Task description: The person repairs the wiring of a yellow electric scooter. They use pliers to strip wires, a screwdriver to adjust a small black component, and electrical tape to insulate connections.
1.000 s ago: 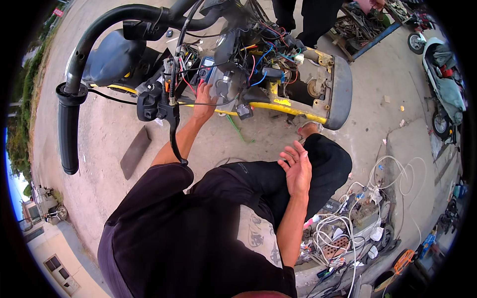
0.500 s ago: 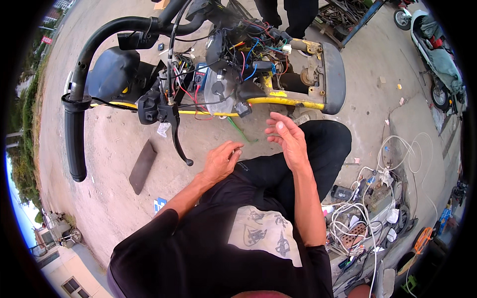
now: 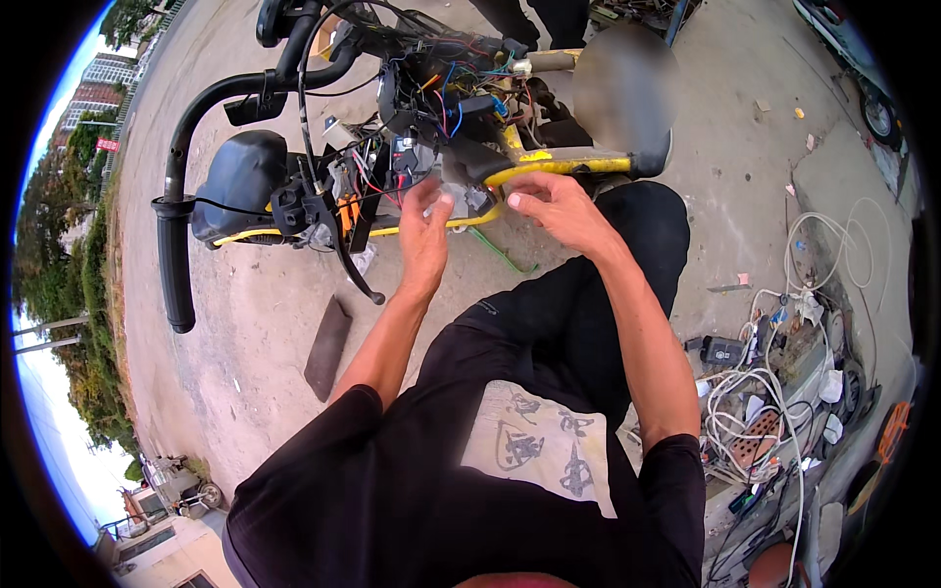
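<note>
A stripped electric scooter with a yellow frame (image 3: 569, 167) stands before me, its wiring (image 3: 456, 98) exposed. My left hand (image 3: 425, 230) reaches to its near side, fingers bent toward the thumb. A small pale bit shows between them, too blurred to name. Beside that hand lies a sheet of clear plastic (image 3: 470, 199). To its right my right hand (image 3: 569, 216) is at the yellow frame's edge, thumb and fingers slightly apart, nothing visible in them. A multimeter with red leads, partly hidden, sits among the wires behind my left hand. Below the frame a green strip (image 3: 505, 253) lies on the ground.
The handlebar (image 3: 186, 137) and brake lever (image 3: 355, 265) jut out at left. A dark flat slab (image 3: 326, 348) lies on the concrete. Tangled white cable (image 3: 774, 412) and scraps fill the lower right. Another person's dark-clad legs (image 3: 564, 22) stand beyond the scooter.
Both hands have moved forward from above my lap to the scooter's near edge. My right hand's fingers have turned inward toward the left. The view has shifted too.
</note>
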`<state>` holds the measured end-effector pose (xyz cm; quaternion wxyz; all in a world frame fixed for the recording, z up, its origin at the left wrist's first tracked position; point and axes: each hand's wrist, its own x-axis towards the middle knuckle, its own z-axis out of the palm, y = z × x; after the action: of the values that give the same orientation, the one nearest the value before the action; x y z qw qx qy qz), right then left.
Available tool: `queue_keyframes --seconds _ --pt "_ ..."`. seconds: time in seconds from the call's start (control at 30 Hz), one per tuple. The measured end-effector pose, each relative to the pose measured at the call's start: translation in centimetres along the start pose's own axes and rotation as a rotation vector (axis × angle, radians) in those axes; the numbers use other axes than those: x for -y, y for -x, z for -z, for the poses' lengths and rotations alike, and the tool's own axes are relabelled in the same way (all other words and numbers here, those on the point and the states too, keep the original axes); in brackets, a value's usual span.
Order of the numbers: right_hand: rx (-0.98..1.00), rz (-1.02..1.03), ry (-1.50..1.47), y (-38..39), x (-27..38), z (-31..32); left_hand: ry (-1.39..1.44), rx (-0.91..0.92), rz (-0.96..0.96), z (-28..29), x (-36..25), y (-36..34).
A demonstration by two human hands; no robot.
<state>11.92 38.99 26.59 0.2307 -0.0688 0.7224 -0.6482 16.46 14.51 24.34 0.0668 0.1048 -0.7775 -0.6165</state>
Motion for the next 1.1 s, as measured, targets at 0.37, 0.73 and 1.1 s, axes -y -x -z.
queue_keyframes --seconds 0.37,0.73,1.1 --pt "-0.213 -0.098 0.061 -0.3 -9.1 -2.7 -0.126 0.186 0.027 -2.4 4.7 -3.8" --pt "-0.146 -0.096 -0.024 -0.8 -8.8 -2.4 -0.074 0.165 0.155 -5.0 0.5 -2.1" --pt "-0.002 -0.134 -0.231 0.7 -7.3 -1.4 -0.110 0.194 -0.060 -5.0 0.0 -1.7"
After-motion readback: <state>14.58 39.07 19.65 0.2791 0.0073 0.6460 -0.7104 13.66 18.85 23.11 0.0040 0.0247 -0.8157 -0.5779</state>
